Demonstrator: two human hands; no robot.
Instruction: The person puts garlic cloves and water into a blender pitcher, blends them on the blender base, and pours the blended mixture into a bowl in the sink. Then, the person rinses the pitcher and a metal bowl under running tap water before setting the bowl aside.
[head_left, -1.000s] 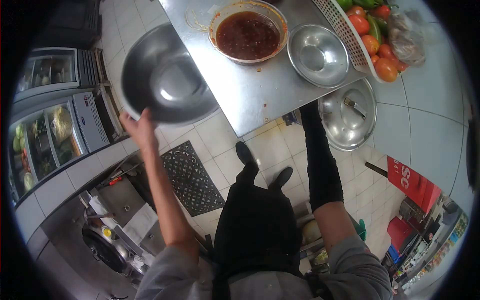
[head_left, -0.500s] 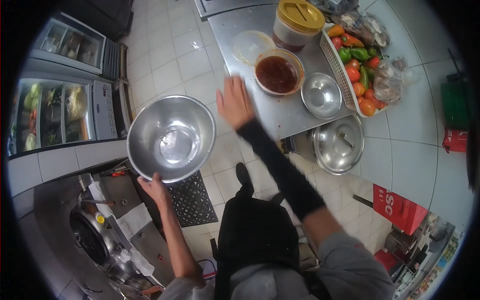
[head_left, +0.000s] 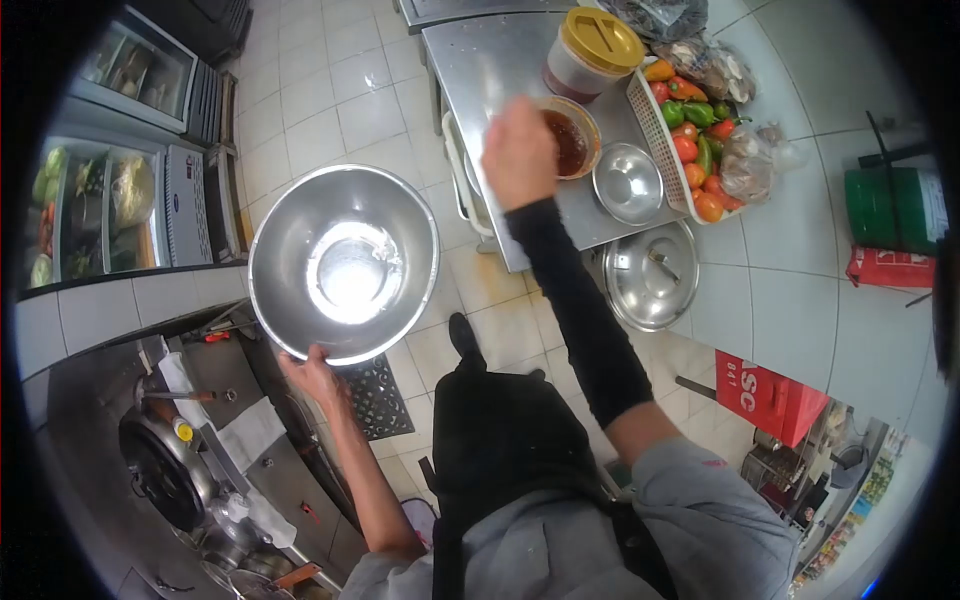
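Observation:
A large steel bowl [head_left: 345, 265] hangs over the floor at the left, its inside bare and shiny. My left hand [head_left: 315, 375] grips its near rim. Over the edge of the steel table [head_left: 490, 60] is my right hand [head_left: 520, 150], smeared by motion, its fingers hard to make out. It overlaps the left side of a tub of dark red sauce [head_left: 570, 143]. Beside the tub sits a small steel bowl [head_left: 628, 183]. A yellow-lidded container [head_left: 592, 50] stands behind the tub.
A white crate [head_left: 650, 140] of tomatoes and peppers lines the table's right side. Below the table edge is a round steel lid [head_left: 652, 275]. A black mat [head_left: 378, 400] lies on the floor. Glass-topped coolers [head_left: 180, 215] stand left, cooking equipment [head_left: 165, 470] lower left.
My left hand took the large bowl from beside the table toward me and still holds it. My right hand came up from below the table's edge, then moved right toward the sauce tub.

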